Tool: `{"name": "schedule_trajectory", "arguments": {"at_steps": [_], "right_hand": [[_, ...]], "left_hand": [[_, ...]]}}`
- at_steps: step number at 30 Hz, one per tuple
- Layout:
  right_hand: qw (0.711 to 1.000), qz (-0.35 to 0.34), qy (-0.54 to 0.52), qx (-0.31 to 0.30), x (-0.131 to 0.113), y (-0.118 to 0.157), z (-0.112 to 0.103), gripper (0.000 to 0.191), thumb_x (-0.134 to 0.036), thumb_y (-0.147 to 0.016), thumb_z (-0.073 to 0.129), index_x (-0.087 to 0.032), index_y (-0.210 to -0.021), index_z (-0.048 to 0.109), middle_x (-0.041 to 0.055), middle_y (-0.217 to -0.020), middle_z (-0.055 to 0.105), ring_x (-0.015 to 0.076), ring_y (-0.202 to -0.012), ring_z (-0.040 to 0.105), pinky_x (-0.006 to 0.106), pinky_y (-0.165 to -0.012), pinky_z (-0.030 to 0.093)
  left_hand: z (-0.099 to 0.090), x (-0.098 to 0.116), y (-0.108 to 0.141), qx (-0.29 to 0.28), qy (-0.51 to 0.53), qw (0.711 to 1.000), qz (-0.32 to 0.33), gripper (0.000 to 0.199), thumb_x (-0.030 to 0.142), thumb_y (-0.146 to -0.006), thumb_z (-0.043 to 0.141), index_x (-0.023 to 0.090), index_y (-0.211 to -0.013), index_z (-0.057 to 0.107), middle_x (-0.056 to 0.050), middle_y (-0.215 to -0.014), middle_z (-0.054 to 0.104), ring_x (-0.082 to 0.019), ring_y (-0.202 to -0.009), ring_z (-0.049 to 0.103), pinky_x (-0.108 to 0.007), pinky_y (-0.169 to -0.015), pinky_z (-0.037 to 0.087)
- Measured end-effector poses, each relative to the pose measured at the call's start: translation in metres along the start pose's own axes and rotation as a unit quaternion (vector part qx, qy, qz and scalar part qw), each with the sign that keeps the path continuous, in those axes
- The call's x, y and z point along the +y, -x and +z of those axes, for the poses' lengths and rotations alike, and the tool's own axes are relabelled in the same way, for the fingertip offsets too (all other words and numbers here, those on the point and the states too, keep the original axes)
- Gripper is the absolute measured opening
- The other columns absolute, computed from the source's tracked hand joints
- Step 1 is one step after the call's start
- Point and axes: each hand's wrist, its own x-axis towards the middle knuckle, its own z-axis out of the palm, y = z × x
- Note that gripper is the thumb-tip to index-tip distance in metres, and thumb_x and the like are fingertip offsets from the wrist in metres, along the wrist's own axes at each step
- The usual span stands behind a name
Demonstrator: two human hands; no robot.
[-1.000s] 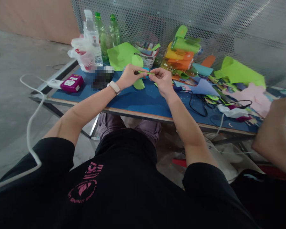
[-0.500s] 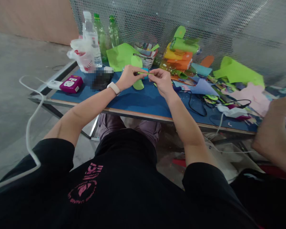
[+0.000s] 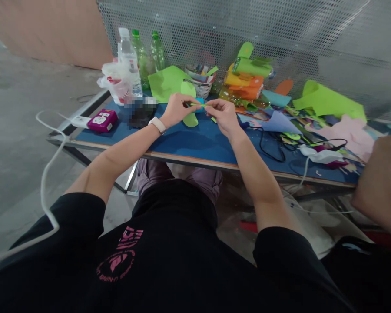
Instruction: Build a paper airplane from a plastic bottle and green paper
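A thin green strip (image 3: 199, 104) stretches between my two hands above the blue table (image 3: 195, 145). My left hand (image 3: 178, 109), with a pale band on the wrist, pinches its left end. At its right end, the fingers of my right hand (image 3: 224, 115) are closed on it. Just behind the strip is a small bright blue object (image 3: 200, 101), partly covered. Green rounded paper pieces (image 3: 190, 119) lie beside my left fingertips. A large green sheet (image 3: 167, 82) rests farther back, near a woven basket (image 3: 202, 84) of scraps.
Bottles (image 3: 128, 61) and a plastic bag (image 3: 117, 87) stand at the back left, near a magenta box (image 3: 103, 121). Coloured paper rolls (image 3: 247, 80), scraps (image 3: 352, 132) and a black cable (image 3: 270, 152) cover the right side. Another person's arm (image 3: 381, 187) is at far right.
The whole view has shifted slightly, so the table and things appear lower and a little to the right. Both hands keep hold of the green strip.
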Motion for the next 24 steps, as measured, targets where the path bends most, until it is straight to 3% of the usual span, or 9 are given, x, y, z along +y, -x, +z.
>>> {"name": "schedule_trajectory", "arguments": {"at_steps": [6, 14, 24], "right_hand": [[1.000, -0.006, 0.020, 0.014, -0.003, -0.003, -0.002, 0.085, -0.106, -0.066, 0.109, -0.031, -0.097, 0.083, -0.0006, -0.080, 0.071, 0.0260, -0.085, 0.082, 0.053, -0.096, 0.081], [0.999, -0.008, 0.031, 0.019, 0.000, -0.007, -0.006, 0.095, -0.116, -0.060, 0.102, -0.031, -0.098, 0.080, 0.0002, -0.082, 0.073, 0.0307, -0.092, 0.087, 0.061, -0.103, 0.082], [0.999, -0.002, 0.039, 0.019, -0.001, -0.005, -0.006, 0.096, -0.118, -0.065, 0.098, -0.032, -0.102, 0.079, 0.0025, -0.085, 0.072, 0.0345, -0.098, 0.087, 0.068, -0.108, 0.080]], "left_hand": [[0.003, 0.002, -0.004, 0.012, 0.005, 1.000, -0.005, 0.048, 0.066, -0.100, 0.110, 0.021, -0.099, 0.093, -0.010, -0.087, 0.088, -0.023, -0.082, 0.078, -0.037, -0.080, 0.069], [0.001, -0.017, -0.009, 0.018, 0.013, 1.000, 0.012, 0.039, 0.057, -0.103, 0.108, 0.022, -0.099, 0.092, -0.009, -0.089, 0.086, -0.023, -0.081, 0.078, -0.039, -0.076, 0.067], [0.001, -0.009, -0.008, 0.001, 0.040, 0.999, 0.008, 0.050, 0.069, -0.099, 0.110, 0.021, -0.105, 0.096, -0.011, -0.099, 0.094, -0.023, -0.089, 0.085, -0.037, -0.084, 0.071]]}}
